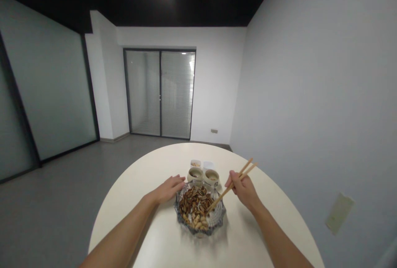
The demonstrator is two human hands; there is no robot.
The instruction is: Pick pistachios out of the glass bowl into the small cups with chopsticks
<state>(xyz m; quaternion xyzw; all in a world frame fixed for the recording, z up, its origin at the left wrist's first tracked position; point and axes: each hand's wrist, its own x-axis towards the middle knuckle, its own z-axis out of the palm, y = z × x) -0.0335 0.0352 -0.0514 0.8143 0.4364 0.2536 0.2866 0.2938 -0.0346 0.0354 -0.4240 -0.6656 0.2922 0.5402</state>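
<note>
A scalloped glass bowl (222, 218) stands near me on the table. Inside it lie many dark brown, elongated nut-like pieces (196, 198) and paler tan nuts (199, 221); part of its ribbed right side shows bare. My right hand (243, 187) grips a pair of wooden chopsticks (226, 190), their tips down among the pieces at the bowl's right side. My left hand (170, 188) rests palm down at the bowl's upper left, fingers stretched out, the tips at or close to the rim. Whether they touch the glass is hard to tell.
Beyond the bowl stand two beige cups (195, 174) (211, 176) side by side, with small contents. Behind them are a clear container (195, 163) holding light pieces and a whitish container (208, 165). The round cream table (149, 164) stands beside a wall on the right.
</note>
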